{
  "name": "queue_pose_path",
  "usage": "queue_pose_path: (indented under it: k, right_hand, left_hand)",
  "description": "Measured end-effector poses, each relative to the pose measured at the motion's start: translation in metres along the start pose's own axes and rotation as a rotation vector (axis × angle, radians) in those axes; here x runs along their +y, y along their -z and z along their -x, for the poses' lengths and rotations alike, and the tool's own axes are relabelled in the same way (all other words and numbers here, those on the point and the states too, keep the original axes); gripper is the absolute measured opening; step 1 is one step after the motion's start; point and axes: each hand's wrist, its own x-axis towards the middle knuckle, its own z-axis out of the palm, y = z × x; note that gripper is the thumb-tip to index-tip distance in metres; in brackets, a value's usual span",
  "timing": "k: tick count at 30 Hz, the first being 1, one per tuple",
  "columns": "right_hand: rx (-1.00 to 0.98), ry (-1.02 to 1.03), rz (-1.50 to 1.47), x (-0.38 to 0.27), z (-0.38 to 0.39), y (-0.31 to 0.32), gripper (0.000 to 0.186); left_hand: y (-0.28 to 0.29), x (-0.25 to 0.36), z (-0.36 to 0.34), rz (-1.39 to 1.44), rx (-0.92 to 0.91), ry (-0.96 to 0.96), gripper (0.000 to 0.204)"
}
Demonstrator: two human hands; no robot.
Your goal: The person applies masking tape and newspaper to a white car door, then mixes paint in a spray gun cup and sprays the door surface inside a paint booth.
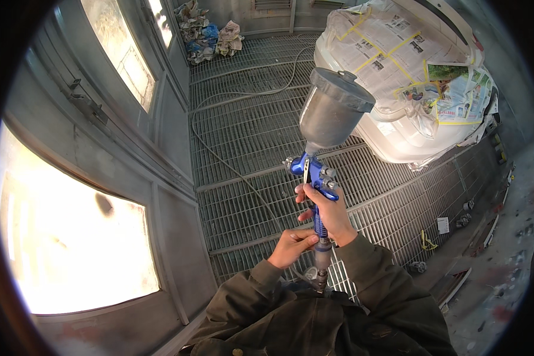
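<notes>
A blue spray gun [320, 222] stands upright in front of me, its grey paint cup [332, 113] with a lid on top, tilted a little to the right. My right hand [333, 215] is wrapped round the handle, with the fingers near the trigger. Lower down, my left hand [293, 247] pinches the bottom of the handle, where a metal fitting [323, 255] joins it. The exact spot under the left fingertips is hidden. The gun's nozzle [289, 164] points left.
Metal grating [243, 154] forms the floor, and a thin hose [218, 155] snakes across it. A white car body [391, 139], masked with newspaper and yellow tape, stands at the far right. Crumpled paper [228, 38] lies in the far left corner. Bright windows [77, 231] line the left wall.
</notes>
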Motion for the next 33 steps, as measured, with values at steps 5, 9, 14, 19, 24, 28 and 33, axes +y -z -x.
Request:
queue_pose_path:
  k: [5, 9, 14, 19, 24, 28, 33]
  right_hand:
    - [0.015, 0.008, 0.017, 0.001, -0.001, 0.000, 0.018]
    - [0.015, -0.011, 0.025, 0.006, -0.001, 0.006, 0.021]
    - [0.072, -0.009, -0.028, 0.001, 0.002, -0.001, 0.015]
    - [-0.003, -0.043, -0.020, 0.004, -0.006, 0.027, 0.018]
    - [-0.034, -0.039, -0.124, -0.001, -0.014, -0.003, 0.025]
    - [-0.116, -0.214, -0.191, 0.023, -0.021, 0.013, 0.022]
    - [0.376, -0.029, -0.093, 0.012, -0.002, -0.017, 0.019]
  left_hand:
    - [0.007, 0.001, -0.002, 0.019, -0.043, 0.037, 0.029]
    - [0.004, 0.014, 0.000, 0.034, -0.047, 0.071, 0.029]
    - [0.008, 0.006, -0.003, -0.017, -0.018, 0.082, 0.029]
    - [-0.002, 0.009, -0.013, 0.030, 0.012, 0.113, 0.028]
    - [0.010, 0.011, -0.007, 0.108, 0.095, 0.124, 0.023]
    - [0.016, 0.004, 0.000, -0.017, 0.026, 0.035, 0.025]
    - [0.009, -0.013, -0.016, -0.042, -0.183, -0.055, 0.032]
